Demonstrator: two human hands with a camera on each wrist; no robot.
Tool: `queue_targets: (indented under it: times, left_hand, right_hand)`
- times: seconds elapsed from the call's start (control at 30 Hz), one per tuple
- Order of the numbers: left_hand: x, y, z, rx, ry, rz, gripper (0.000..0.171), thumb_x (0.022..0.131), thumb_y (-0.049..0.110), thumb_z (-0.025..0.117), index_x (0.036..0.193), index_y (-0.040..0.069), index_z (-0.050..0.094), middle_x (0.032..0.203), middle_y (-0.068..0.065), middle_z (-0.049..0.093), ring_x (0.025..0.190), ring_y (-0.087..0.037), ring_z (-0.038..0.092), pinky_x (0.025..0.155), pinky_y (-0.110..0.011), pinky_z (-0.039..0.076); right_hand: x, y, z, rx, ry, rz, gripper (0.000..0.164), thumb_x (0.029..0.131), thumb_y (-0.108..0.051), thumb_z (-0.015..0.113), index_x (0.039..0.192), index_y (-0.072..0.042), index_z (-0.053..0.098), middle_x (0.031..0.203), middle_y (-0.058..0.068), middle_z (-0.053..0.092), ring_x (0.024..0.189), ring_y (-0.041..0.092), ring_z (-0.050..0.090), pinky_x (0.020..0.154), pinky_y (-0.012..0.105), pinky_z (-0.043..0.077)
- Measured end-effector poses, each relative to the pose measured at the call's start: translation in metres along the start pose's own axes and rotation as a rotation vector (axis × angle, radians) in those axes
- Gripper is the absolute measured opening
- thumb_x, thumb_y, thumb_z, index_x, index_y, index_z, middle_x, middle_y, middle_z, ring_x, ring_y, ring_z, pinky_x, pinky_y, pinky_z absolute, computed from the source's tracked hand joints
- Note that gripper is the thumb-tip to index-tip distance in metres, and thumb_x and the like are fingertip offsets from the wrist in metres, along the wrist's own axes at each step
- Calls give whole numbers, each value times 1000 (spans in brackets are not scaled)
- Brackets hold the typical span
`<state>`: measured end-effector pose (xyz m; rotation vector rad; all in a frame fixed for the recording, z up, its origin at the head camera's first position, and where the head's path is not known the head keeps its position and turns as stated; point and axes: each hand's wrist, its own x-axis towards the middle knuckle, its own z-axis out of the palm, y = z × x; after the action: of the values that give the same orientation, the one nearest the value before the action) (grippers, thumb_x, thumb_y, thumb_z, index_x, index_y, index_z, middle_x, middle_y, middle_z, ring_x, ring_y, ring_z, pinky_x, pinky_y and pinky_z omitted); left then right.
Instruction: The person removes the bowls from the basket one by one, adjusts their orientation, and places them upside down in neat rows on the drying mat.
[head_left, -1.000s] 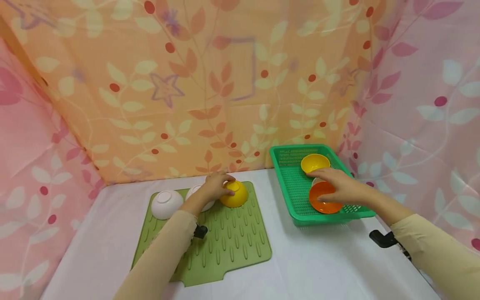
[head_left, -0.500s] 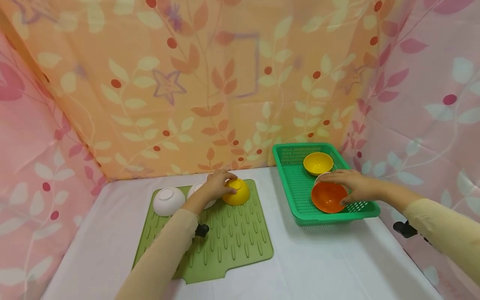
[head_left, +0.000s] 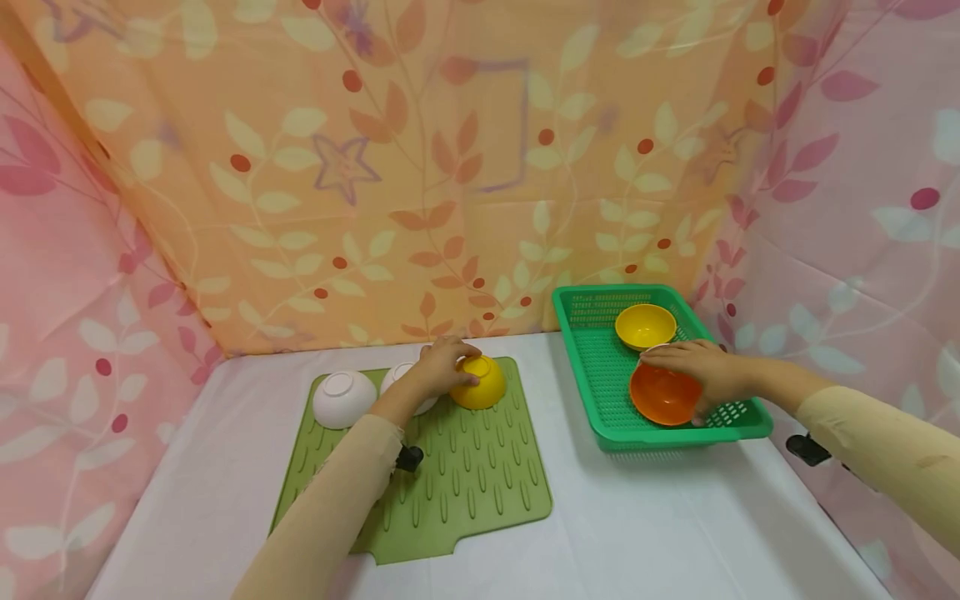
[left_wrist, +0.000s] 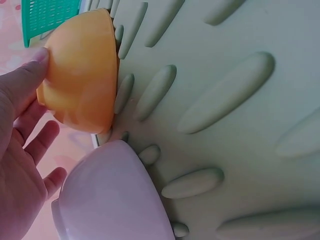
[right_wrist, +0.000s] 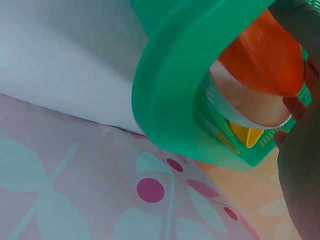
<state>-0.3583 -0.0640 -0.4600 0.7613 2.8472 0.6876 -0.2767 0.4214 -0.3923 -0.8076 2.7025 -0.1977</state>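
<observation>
On the green ridged mat [head_left: 480,479] sits an upside-down yellow bowl [head_left: 486,386]. My left hand [head_left: 442,367] pinches it near its base, thumb on one side and fingers on the other. Beside it an upside-down white bowl [left_wrist: 115,195] lies partly under my left arm in the head view. Over the green basket [head_left: 686,435], my right hand [head_left: 708,372] grips an orange bowl [head_left: 662,398] by its rim, the bowl's hollow facing up. Directly behind the orange one is another white bowl [right_wrist: 245,100], mostly hidden by my fingers in the head view.
A second yellow bowl [head_left: 645,327] stands upright at the basket's far end. One more white bowl [head_left: 343,402] rests upside down at the mat's left. Flowered cloth walls [head_left: 420,208] close off the back and sides of the white table [head_left: 600,533].
My right hand has moved from hovering over the orange bowl to gripping its rim. My left hand stays on the yellow bowl. The head view has shifted slightly.
</observation>
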Motion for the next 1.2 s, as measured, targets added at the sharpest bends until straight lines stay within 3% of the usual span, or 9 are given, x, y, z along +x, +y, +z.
queue_targets:
  times: [0.23,0.43,0.57,0.7,0.87,1.2]
  left_hand:
    - [-2,2,-1,3,1,-9,55,90,39,79,139,21,64,159,-9,43,151,-30,30,116,-60,22]
    - [-1,3,-2,10,-4,-9,54,91,40,78,140,21,64,155,-9,47,149,-29,31,115,-59,24]
    - [-1,2,0,7,-8,-12,53,91,40,78,139,21,64,158,-10,44,151,-30,29,116,-59,23]
    - [-1,2,1,6,-5,-9,54,91,41,78,139,22,65,158,-8,44,152,-30,29,115,-60,23]
    - [-2,3,1,2,-5,-9,54,91,40,78,139,22,64,158,-8,45,151,-29,30,114,-60,23]
    - [-4,5,-3,24,-5,-6,53,92,40,77,140,22,64,153,-6,49,149,-31,33,113,-58,25]
  right_hand:
    - [3,2,6,-132,52,-68,125,58,-33,101,160,-10,32,162,15,35,145,44,30,113,70,16]
    - [5,9,11,-289,68,-95,132,54,-38,102,160,-7,31,162,14,35,145,40,31,115,65,21]
    - [5,13,13,-336,79,-121,129,54,-38,102,159,-6,33,161,13,37,144,40,33,115,67,23]
    - [6,17,14,-315,121,-111,124,55,-40,101,156,-7,39,155,13,44,141,40,37,114,66,25]
    - [8,17,14,-205,188,-56,118,56,-46,100,151,-7,44,150,16,47,138,43,38,114,68,21]
    - [12,-3,4,-143,330,-20,114,57,-56,97,145,-2,49,143,20,50,134,41,37,113,67,17]
